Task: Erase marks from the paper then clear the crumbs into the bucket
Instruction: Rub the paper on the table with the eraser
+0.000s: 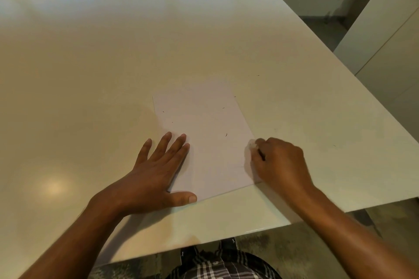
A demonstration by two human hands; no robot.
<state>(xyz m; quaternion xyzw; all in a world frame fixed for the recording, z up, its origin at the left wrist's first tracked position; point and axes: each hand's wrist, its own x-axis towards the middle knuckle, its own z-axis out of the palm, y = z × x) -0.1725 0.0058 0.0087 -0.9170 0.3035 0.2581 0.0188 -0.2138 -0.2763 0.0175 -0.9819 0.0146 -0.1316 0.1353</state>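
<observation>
A white rectangular sheet of paper (204,142) lies flat on the glossy cream bench (113,63). The left hand (154,176) rests on the sheet's near left corner, fingers spread and flat. The right hand (281,161) is curled shut at the sheet's right edge, pinching a small whitish eraser (252,144). Dark crumbs (226,135) dot the paper.

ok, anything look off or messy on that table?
Yes. Small dark eraser crumbs lie scattered on the sheet of paper, and a few have strayed onto the white table to its right. The paper also sits skewed to the table edge, pinned by the flat left hand. No bucket is in view.
</observation>
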